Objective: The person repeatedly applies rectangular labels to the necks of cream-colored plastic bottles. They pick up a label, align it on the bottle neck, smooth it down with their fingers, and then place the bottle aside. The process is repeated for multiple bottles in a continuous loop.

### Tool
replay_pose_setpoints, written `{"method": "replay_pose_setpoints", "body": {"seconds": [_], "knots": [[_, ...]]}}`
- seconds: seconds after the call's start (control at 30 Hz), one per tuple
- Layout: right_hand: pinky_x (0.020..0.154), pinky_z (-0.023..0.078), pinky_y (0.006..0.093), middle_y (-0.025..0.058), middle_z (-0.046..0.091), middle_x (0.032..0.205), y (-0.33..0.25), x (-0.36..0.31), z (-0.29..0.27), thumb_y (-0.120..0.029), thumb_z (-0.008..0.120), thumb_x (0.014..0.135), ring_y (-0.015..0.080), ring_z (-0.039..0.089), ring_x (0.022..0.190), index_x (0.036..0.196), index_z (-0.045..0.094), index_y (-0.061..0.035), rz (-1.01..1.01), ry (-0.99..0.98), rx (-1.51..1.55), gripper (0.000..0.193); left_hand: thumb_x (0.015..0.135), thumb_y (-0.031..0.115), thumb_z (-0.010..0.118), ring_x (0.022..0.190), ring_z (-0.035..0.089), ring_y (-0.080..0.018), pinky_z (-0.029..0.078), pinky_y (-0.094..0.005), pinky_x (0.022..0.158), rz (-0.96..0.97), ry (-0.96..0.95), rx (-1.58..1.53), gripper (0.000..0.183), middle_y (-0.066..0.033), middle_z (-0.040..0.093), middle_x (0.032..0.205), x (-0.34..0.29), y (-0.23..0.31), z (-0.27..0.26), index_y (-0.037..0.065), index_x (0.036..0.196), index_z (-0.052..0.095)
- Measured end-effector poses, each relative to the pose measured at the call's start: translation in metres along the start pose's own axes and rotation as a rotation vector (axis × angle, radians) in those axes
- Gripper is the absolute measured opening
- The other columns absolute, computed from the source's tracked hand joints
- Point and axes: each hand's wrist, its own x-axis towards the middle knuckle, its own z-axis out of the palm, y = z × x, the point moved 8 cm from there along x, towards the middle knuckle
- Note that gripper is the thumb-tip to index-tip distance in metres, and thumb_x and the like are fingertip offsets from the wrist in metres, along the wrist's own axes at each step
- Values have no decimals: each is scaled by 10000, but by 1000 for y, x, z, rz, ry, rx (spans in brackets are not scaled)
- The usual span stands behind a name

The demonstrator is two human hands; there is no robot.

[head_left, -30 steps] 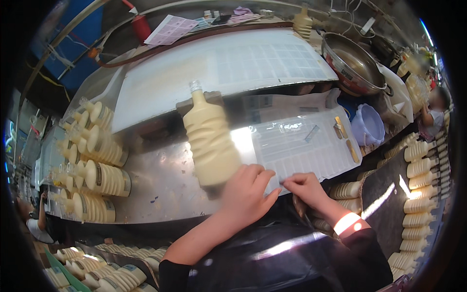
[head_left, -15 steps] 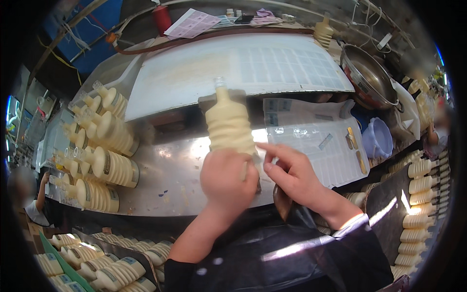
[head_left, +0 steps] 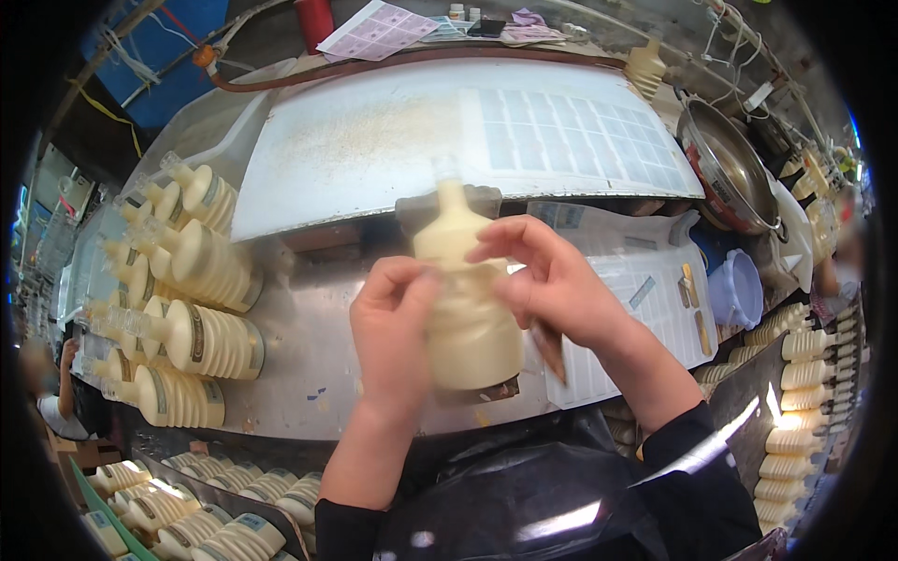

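A cream, ribbed bottle (head_left: 475, 355) with a clear neck lies in front of me on a dark rest (head_left: 412, 213), neck pointing away. My left hand (head_left: 393, 323) is at its left side, thumb and forefinger pressed together; blur hides whatever is between them. Over the bottle's right side is my right hand (head_left: 557, 280), its forefinger and thumb slightly apart. A brown, pointed, scraper-like tool (head_left: 550, 352) sticks out below the right palm, apparently gripped by the curled lower fingers, which are hidden.
Cream bottles (head_left: 213, 338) are stacked at the left. A white board (head_left: 374, 131) with a label sheet (head_left: 571, 131) spans the back. On the right are a clear sheet (head_left: 608, 318) with small tools (head_left: 692, 290), a lilac bucket (head_left: 734, 288) and a metal pan (head_left: 725, 164). Bottle rows (head_left: 790, 411) flank me.
Both hands have moved apart and farther up the bottle; the brown tool rose with my right hand. More of the bottle's near end shows. The whole view has shifted slightly.
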Motion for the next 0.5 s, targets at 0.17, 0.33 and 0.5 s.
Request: {"method": "replay_pose_setpoints", "body": {"seconds": [0.17, 0.33, 0.5], "knots": [[557, 465, 214, 71, 690, 1101, -28, -4, 18, -67, 811, 801, 36, 570, 630, 1240, 626, -25, -372, 112, -585, 478, 868, -72, 688, 906, 526, -112, 441, -254, 832, 237, -90, 324, 105, -23, 521, 1014, 1, 20, 9, 7, 931, 716], [575, 481, 225, 75, 717, 1051, -16, 1, 6, -39, 704, 908, 43, 595, 666, 1068, 714, 7, -309, 176, -462, 168, 880, -36, 702, 922, 512, -87, 432, -247, 816, 294, -56, 426, 76, -13, 525, 1021, 7, 24, 2, 13, 938, 702], [675, 476, 216, -7, 694, 874, 19, 24, -13, -149, 673, 990, 30, 592, 766, 949, 710, 1, 53, 85, -145, 160, 872, 31, 729, 886, 524, -110, 444, -249, 802, 96, 15, 185, 60, -27, 565, 1001, 27, -10, -13, 13, 912, 689]]}}
